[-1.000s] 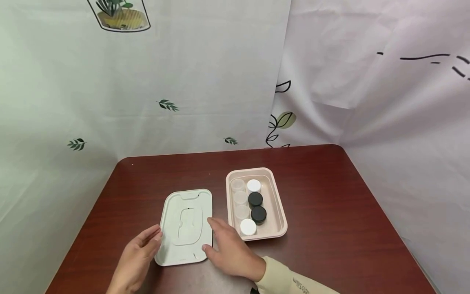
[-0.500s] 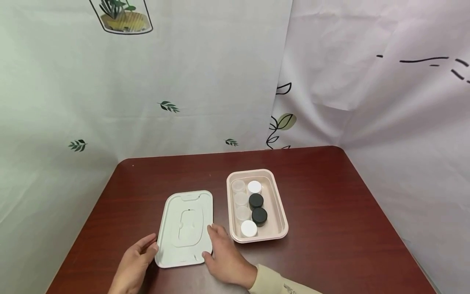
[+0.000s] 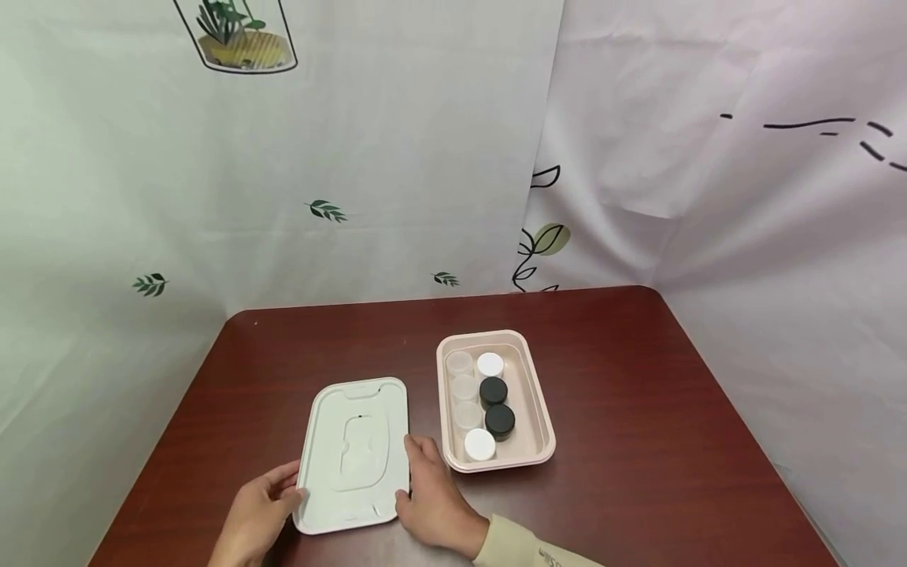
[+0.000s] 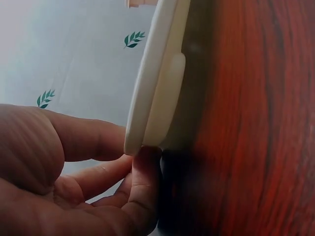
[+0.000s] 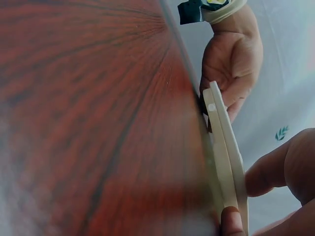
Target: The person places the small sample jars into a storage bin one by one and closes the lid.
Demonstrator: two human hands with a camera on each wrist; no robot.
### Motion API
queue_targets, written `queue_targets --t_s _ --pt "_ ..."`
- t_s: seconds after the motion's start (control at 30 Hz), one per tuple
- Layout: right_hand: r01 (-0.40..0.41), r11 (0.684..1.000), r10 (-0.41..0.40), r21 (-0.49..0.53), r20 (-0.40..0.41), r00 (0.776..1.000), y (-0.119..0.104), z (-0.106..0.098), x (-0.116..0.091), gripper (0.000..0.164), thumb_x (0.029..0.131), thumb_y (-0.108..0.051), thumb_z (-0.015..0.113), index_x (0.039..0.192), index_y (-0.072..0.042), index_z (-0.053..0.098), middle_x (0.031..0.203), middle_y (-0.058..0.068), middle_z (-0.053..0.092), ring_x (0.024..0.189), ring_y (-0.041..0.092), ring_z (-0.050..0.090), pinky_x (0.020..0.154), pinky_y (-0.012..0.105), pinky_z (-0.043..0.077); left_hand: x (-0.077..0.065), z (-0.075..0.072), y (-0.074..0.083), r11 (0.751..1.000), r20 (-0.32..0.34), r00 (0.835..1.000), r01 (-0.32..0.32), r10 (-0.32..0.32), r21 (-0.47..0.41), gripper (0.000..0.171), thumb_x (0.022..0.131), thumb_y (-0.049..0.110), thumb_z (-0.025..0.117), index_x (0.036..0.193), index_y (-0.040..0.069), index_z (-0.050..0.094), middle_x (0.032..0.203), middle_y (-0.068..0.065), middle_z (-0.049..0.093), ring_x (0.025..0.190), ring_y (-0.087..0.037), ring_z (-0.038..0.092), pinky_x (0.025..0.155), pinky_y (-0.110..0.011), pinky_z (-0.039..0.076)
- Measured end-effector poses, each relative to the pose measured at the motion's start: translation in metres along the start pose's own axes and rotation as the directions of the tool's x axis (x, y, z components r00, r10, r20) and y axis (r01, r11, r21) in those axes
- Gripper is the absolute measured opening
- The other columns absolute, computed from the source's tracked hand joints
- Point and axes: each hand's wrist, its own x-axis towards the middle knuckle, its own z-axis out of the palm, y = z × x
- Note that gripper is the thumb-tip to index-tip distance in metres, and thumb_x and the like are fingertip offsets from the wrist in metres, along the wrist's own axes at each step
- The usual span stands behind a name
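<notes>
A pale whitish lid (image 3: 364, 449) with rounded corners and a moulded recess lies between my two hands, left of centre in the head view. My left hand (image 3: 255, 508) pinches its lower left edge; in the left wrist view the thumb is on top and a fingertip (image 4: 145, 169) is under the rim, close over the table. The right hand (image 3: 441, 500) pinches the lower right edge, one fingertip (image 5: 231, 220) under the rim in the right wrist view. Right of the lid stands a beige-pink tray (image 3: 526, 402) holding small round jars in two columns.
Among the jars are white ones (image 3: 480, 445), black ones (image 3: 499, 421) and clear ones (image 3: 466, 415). The dark red-brown table (image 3: 638, 441) extends right and behind. A white curtain (image 3: 397, 142) with leaf prints hangs beyond its far edge.
Both hands have closed in on the lid's lower side edges and now grip it. The lid has shifted slightly toward me and to the left. The tray stays in place.
</notes>
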Motion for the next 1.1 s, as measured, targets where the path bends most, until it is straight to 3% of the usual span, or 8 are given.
queue_targets --t_s 0.37,0.63,0.87,1.1 --pt "0.058 0.994 -0.059 0.092 0.009 0.998 -0.008 -0.006 0.0 0.076 0.091 0.0 0.066 0.16 0.009 0.034 0.153 0.019 0.044 0.103 0.004 0.059 0.089 0.019 0.053 -0.004 -0.02 0.008 0.998 0.013 1.0 0.019 -0.02 0.066 0.054 0.097 0.008 0.07 0.145 -0.011 0.054 0.127 -0.026 0.069 0.1 -0.009 0.065 0.073 -0.02 0.055" --pt "0.11 0.983 -0.108 0.148 -0.026 0.994 -0.023 -0.021 0.0 0.076 0.09 0.002 0.066 0.159 0.008 0.035 0.147 0.015 0.047 0.09 -0.002 0.055 0.083 0.017 0.053 -0.009 -0.033 0.025 0.999 0.014 1.0 0.019 -0.019 0.051 0.057 0.1 0.012 0.069 0.15 -0.008 0.052 0.132 -0.023 0.067 0.101 -0.007 0.061 0.075 -0.019 0.055" --pt "0.166 0.975 -0.149 0.151 -0.114 0.982 -0.028 -0.053 0.006 0.071 0.088 0.005 0.066 0.154 0.01 0.042 0.132 0.014 0.054 0.083 -0.001 0.058 0.078 0.018 0.057 -0.012 -0.026 0.05 0.999 0.014 1.0 0.016 -0.015 -0.044 0.057 0.099 0.012 0.07 0.152 -0.001 0.052 0.141 -0.019 0.062 0.107 -0.008 0.061 0.081 -0.018 0.056" --pt "0.136 0.986 -0.118 0.093 -0.176 0.977 -0.029 -0.093 0.009 0.067 0.089 0.0 0.068 0.152 0.007 0.048 0.116 0.011 0.059 0.079 0.001 0.058 0.074 0.019 0.056 -0.009 -0.012 0.08 0.993 0.022 0.997 -0.068 0.07 -0.098 0.056 0.098 0.011 0.073 0.151 0.002 0.056 0.146 -0.02 0.061 0.105 -0.005 0.064 0.082 -0.018 0.056"
